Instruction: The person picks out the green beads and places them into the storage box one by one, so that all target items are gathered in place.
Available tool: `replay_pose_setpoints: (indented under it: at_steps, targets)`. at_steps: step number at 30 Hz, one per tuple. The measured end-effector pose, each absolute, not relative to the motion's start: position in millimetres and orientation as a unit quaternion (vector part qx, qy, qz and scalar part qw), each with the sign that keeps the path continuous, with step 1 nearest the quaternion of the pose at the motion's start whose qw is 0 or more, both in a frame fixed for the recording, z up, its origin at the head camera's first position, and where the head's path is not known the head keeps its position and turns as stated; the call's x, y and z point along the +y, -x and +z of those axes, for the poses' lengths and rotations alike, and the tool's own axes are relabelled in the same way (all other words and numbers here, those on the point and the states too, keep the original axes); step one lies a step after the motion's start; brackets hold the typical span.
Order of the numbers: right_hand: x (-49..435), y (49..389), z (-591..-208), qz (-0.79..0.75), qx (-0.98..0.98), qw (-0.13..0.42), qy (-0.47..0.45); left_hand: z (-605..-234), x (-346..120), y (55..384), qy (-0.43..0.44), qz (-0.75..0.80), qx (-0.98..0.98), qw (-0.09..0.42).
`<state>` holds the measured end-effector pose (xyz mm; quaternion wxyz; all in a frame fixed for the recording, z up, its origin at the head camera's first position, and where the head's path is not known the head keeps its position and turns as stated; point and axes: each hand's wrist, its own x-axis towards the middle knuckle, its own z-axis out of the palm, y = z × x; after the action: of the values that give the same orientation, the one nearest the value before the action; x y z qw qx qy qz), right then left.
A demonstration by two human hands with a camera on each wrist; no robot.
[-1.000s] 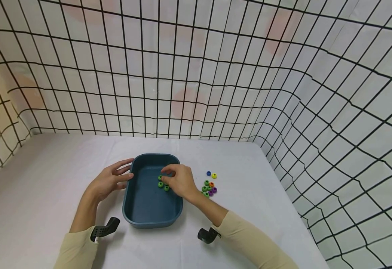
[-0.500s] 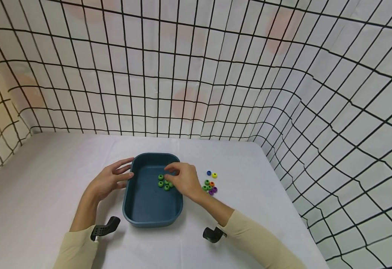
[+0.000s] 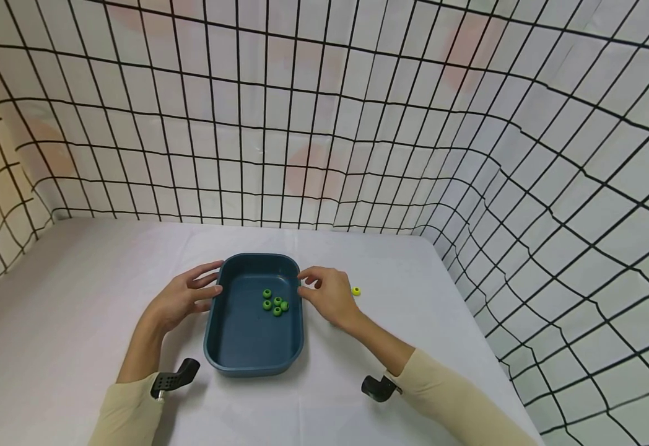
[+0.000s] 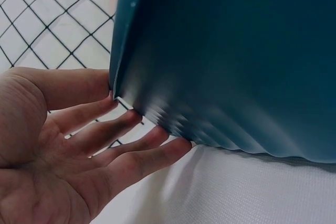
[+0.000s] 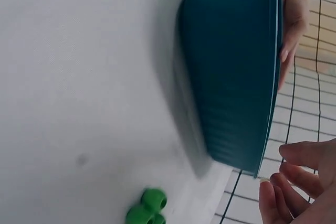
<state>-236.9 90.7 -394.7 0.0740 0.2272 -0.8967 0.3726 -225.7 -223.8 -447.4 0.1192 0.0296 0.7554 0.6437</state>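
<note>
Tray (image 3: 253, 337) at the lower middle of the head view, resting on white cloth (image 3: 107, 266). Spreading from there toward the left edge of the frame and out past the tray on the right, with black mesh (image 3: 332, 135) bounding the far and right sides. Touching the tray's left rim and outer wall with spread, extended fingers of the left hand (image 3: 178, 302), clasping nothing. Hovering just beside the right rim with the right hand (image 3: 330, 297), fingers loosely bent and grasping nothing; contact with that rim being hard to judge. Sitting close behind that hand, toward the right of the frame, a yellow bead (image 3: 356, 291). Clustering on the cloth at the bottom of the right wrist view, loose green beads (image 5: 152, 201). Showing dark blue, rounded at the corners, ribbed along the outer wall. Holding five round green beads (image 3: 277, 301) near the middle of the floor, some touching, with dark holes facing upward.
</note>
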Motion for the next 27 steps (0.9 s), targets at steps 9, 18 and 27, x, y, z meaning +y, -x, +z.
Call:
replay_pose_setpoints:
  at_steps: [9, 18, 27]
  targets:
    - [119.5, 234.6, -399.9, 0.353, -0.909, 0.092, -0.202, -446.4, -223.6, 225.2, -0.028, 0.642, 0.757, 0.117]
    - [144.5, 228.9, -409.6, 0.35, -0.917, 0.079, -0.173, -445.1, -222.3, 225.8, -0.028, 0.638, 0.76, 0.117]
    - [158.9, 225.7, -423.8, 0.358, -0.917, 0.057, -0.168, -447.3, -223.0, 226.6, -0.023, 0.637, 0.762, 0.119]
